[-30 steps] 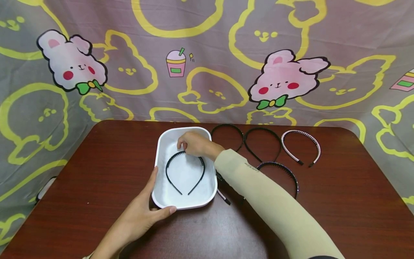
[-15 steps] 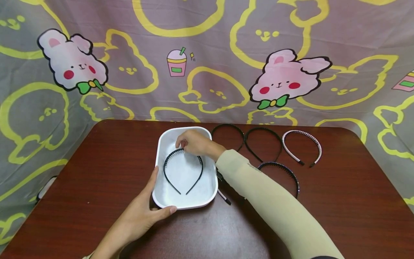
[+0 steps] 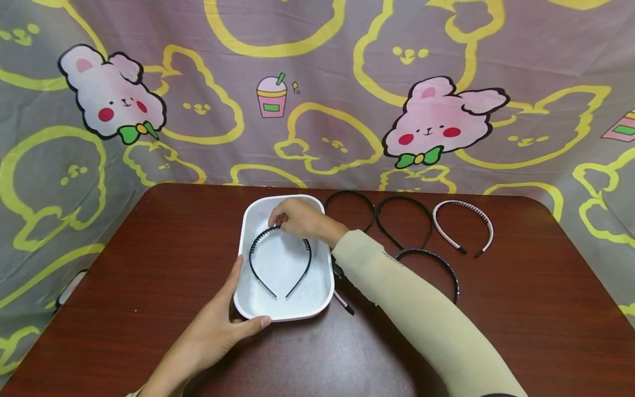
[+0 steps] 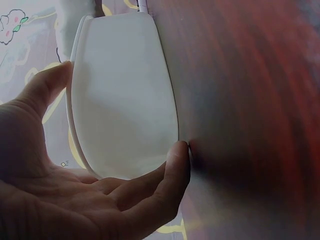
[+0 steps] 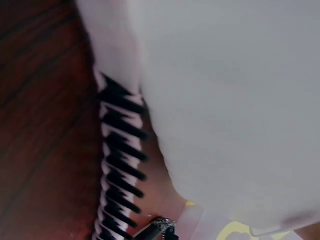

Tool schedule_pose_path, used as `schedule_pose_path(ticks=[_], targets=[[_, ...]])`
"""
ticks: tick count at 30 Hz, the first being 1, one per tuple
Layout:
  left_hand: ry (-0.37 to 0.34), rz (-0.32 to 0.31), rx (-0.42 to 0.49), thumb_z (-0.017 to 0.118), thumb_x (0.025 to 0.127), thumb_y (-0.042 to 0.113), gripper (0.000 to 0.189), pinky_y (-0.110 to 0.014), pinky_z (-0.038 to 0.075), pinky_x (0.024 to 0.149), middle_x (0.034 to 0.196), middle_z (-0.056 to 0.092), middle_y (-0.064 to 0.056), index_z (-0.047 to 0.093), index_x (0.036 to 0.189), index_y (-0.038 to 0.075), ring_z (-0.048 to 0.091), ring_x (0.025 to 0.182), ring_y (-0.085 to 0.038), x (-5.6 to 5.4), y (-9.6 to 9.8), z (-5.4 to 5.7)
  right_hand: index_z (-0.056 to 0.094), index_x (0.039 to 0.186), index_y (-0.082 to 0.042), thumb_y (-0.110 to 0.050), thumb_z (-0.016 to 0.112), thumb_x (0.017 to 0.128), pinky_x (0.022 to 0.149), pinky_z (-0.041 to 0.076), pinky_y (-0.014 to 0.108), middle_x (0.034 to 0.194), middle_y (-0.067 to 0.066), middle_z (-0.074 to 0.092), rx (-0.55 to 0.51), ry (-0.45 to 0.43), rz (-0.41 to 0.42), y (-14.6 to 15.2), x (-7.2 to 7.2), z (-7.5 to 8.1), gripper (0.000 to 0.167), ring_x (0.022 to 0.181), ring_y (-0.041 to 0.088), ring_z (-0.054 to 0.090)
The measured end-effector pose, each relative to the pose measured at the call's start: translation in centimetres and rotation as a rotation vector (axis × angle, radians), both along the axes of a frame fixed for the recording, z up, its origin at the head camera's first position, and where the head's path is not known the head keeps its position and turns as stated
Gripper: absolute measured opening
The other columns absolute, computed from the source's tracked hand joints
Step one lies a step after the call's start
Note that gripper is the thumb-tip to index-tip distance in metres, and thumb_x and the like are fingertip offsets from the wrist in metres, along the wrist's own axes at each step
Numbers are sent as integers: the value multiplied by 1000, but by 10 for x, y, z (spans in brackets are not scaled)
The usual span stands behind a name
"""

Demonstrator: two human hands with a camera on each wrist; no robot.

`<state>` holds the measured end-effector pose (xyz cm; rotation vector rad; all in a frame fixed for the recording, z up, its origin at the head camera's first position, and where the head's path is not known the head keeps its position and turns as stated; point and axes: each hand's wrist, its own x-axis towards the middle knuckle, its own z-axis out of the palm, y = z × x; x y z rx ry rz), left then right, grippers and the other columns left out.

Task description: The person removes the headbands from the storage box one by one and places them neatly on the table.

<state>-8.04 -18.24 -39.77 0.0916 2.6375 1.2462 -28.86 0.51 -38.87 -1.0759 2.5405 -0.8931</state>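
Note:
My left hand (image 3: 223,320) grips the near left corner of a white plastic tray (image 3: 297,316), thumb at the near rim in the head view. In the left wrist view, thumb and fingers wrap the side of the tray (image 4: 122,85). Inside the tray is a thin black toothed headband (image 3: 257,239), its two ends pointing toward me. My right hand (image 3: 300,218) reaches over the right rim and pinches this headband at the top of its arch; the fingertips are partly hidden behind the hand. Beside the tray wall (image 5: 230,100), the right wrist view shows a pale headband with black teeth (image 5: 120,160).
Right of the tray, two black headbands (image 3: 429,215) lie at the back, with a pale pink headband (image 3: 488,220) farther right. A dark sparkly headband (image 3: 456,281) is partly under the right sleeve (image 3: 421,309). A patterned curtain (image 3: 327,66) hangs behind the table (image 3: 545,309).
The black headband has shifted slightly left and away from me inside the tray, along with my right hand. My left hand and the tray stay in place.

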Motion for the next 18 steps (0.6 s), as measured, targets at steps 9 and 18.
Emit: schedule_pose_path(ticks=[9,18], targets=[[17,1,-5,87,84,46,127,-61,33,119,176,16,-15,-4,170,25,35,152,-38,0,1,0,81,107,-4,10,59,92,85,51,22,102,10,79,-35,6,-14,7,2,15,30,96,18,68],[21,8,3,87,84,47,127,-61,32,119,176,16,-13,-3,170,26,35,153,-37,0,2,0,81,109,-4,9,62,95,90,52,27,108,11,77,-87,-1,-42,17,6,31,27,101,21,67]])
